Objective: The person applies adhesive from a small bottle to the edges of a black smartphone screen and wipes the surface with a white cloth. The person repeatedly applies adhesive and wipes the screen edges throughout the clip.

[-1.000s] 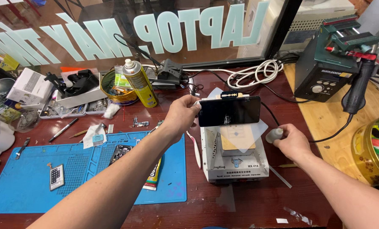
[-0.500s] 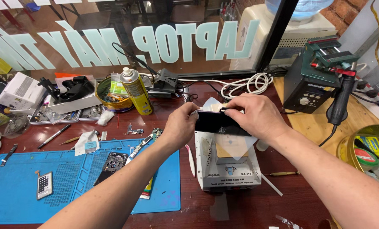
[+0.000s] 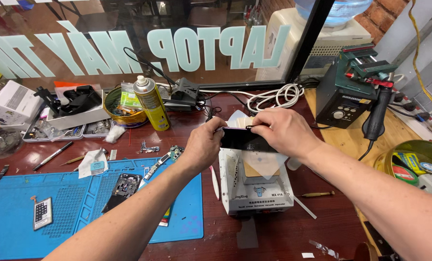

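Dark reddish wood is the workbench [image 3: 322, 227] under my arms, cluttered from end to end. On its left lies the blue silicone work mat [image 3: 22, 217], carrying a small circuit board [image 3: 126, 184] and a little keypad-like part [image 3: 42, 212]. In front of me, in the middle of the bench, sits the white heating plate machine [image 3: 257, 193], a boxy unit with a brown pad on top. Off to the right stands the black soldering station [image 3: 344, 101] with its handle hanging beside it, and behind the machine a coil of white cable [image 3: 274, 96] lies near the glass. A yellow spray can [image 3: 150, 104] stands upright at the back, just beside a round tin of odds and ends [image 3: 121, 108].

I hold the black phone [image 3: 245, 140] flat and crosswise just above the top of the white machine. My left hand [image 3: 204, 145] grips its left end, fingers curled round the edge. My right hand [image 3: 281, 133] comes over the top and pinches the upper edge between thumb and fingertips; whether the phone touches the plate below, I cannot tell. A thin white pry tool [image 3: 214, 176] lies on the bench beside the machine, under my left wrist.
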